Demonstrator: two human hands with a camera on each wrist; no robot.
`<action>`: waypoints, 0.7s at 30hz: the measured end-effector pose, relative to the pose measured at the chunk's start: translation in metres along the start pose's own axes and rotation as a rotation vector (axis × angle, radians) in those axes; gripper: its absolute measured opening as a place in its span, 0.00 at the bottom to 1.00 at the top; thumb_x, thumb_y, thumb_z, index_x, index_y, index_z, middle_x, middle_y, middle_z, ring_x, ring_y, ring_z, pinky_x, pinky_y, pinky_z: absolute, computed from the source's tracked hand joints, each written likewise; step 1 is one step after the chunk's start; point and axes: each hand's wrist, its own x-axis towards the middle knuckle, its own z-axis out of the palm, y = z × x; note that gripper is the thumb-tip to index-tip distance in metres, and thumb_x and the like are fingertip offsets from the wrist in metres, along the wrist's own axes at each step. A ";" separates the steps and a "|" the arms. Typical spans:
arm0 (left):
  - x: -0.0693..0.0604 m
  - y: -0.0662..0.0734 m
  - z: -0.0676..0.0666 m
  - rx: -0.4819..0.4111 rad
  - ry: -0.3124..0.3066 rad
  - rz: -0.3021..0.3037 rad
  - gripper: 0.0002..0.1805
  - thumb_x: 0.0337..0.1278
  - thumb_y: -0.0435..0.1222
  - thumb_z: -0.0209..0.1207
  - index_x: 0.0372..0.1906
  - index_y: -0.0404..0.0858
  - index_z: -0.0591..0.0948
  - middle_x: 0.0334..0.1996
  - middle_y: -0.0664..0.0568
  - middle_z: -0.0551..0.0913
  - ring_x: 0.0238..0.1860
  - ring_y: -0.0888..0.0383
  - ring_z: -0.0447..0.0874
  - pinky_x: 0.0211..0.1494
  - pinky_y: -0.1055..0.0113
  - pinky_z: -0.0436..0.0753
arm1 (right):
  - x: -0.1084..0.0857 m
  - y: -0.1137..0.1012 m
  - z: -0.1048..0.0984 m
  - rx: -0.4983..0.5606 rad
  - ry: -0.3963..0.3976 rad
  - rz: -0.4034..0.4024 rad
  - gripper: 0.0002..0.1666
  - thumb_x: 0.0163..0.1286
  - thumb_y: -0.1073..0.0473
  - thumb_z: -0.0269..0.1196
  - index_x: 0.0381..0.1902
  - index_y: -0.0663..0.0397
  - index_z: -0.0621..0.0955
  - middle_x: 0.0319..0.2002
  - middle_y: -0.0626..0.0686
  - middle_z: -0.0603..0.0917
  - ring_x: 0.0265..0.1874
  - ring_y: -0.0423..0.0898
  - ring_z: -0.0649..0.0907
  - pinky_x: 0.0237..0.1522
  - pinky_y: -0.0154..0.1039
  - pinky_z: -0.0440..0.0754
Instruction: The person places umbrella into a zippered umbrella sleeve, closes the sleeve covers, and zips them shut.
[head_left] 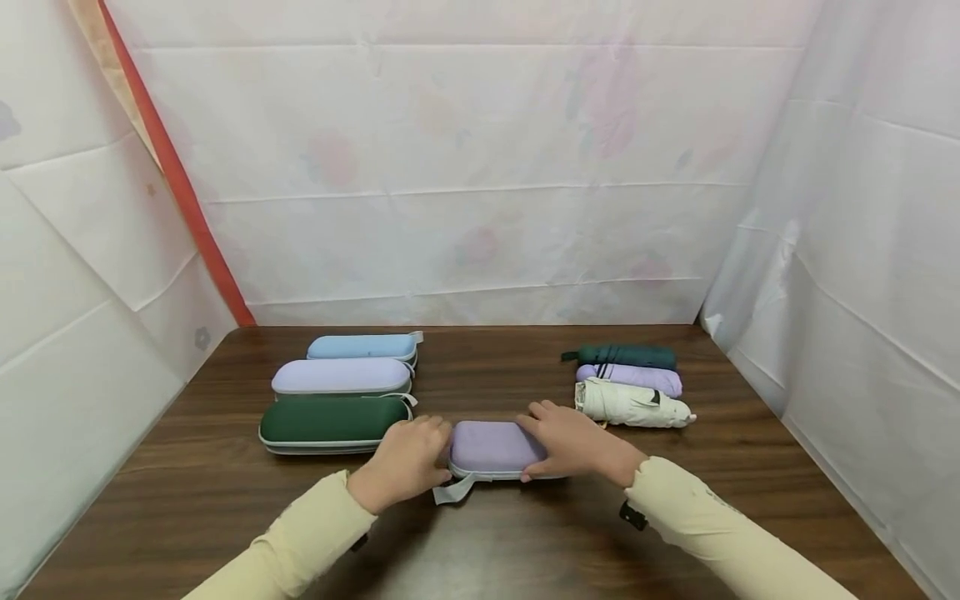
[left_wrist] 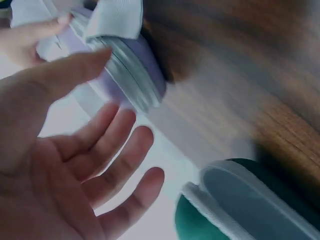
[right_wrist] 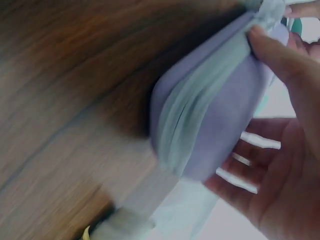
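On the brown wooden table (head_left: 487, 554), a dark green case (head_left: 326, 419) lies toward ten o'clock from the purple case (head_left: 495, 446), which sits near the middle. The person's right hand (head_left: 576, 439) grips the purple case's three o'clock end between thumb and fingers; the left hand (head_left: 405, 462), at the nine o'clock end, is released, fingers loosely spread. A white folded umbrella (head_left: 630, 405) lies toward two o'clock, a pale strap (head_left: 453, 491) at eight.

On table (head_left: 480, 542): three cases (head_left: 341, 377) left, three umbrellas (head_left: 628, 402) right, fourth case (head_left: 491, 448) between, nearer.
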 end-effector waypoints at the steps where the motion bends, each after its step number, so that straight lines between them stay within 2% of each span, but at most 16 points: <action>1: 0.002 -0.002 0.000 -0.024 -0.001 -0.009 0.22 0.28 0.42 0.77 0.28 0.38 0.77 0.25 0.52 0.76 0.27 0.53 0.76 0.26 0.60 0.76 | -0.002 0.003 -0.001 0.033 -0.023 -0.007 0.46 0.52 0.34 0.69 0.60 0.58 0.75 0.45 0.51 0.74 0.40 0.45 0.74 0.40 0.41 0.76; 5: 0.008 -0.008 0.003 -0.140 -0.065 -0.032 0.34 0.29 0.42 0.77 0.47 0.32 0.76 0.37 0.47 0.79 0.36 0.50 0.78 0.34 0.58 0.79 | -0.012 0.015 -0.004 0.141 -0.088 0.003 0.49 0.51 0.39 0.72 0.65 0.58 0.70 0.50 0.51 0.73 0.44 0.45 0.74 0.44 0.42 0.76; 9: 0.012 -0.010 0.006 -0.191 -0.151 -0.054 0.41 0.30 0.41 0.76 0.55 0.29 0.73 0.44 0.43 0.79 0.43 0.48 0.79 0.39 0.55 0.79 | -0.018 0.021 -0.004 0.212 -0.100 0.019 0.51 0.49 0.42 0.74 0.65 0.58 0.69 0.50 0.51 0.73 0.42 0.45 0.75 0.43 0.42 0.76; 13: 0.016 -0.009 0.009 -0.204 -0.207 -0.035 0.40 0.31 0.40 0.74 0.56 0.31 0.73 0.45 0.44 0.79 0.42 0.51 0.79 0.39 0.57 0.79 | -0.022 0.026 0.002 0.272 -0.096 0.012 0.52 0.48 0.44 0.75 0.66 0.59 0.67 0.50 0.51 0.72 0.43 0.44 0.76 0.44 0.42 0.76; 18: 0.023 -0.005 0.012 -0.190 -0.226 0.020 0.37 0.32 0.40 0.73 0.55 0.32 0.74 0.42 0.46 0.78 0.40 0.52 0.79 0.37 0.59 0.79 | -0.026 0.030 0.010 0.346 -0.089 0.030 0.52 0.49 0.47 0.75 0.68 0.58 0.65 0.52 0.50 0.71 0.45 0.44 0.75 0.45 0.42 0.76; 21: 0.026 -0.005 0.012 -0.176 -0.237 0.026 0.37 0.31 0.41 0.74 0.54 0.32 0.75 0.40 0.47 0.78 0.39 0.52 0.78 0.37 0.59 0.79 | -0.023 0.031 0.012 0.354 -0.057 0.028 0.50 0.48 0.48 0.75 0.66 0.57 0.67 0.51 0.49 0.72 0.43 0.43 0.75 0.44 0.42 0.76</action>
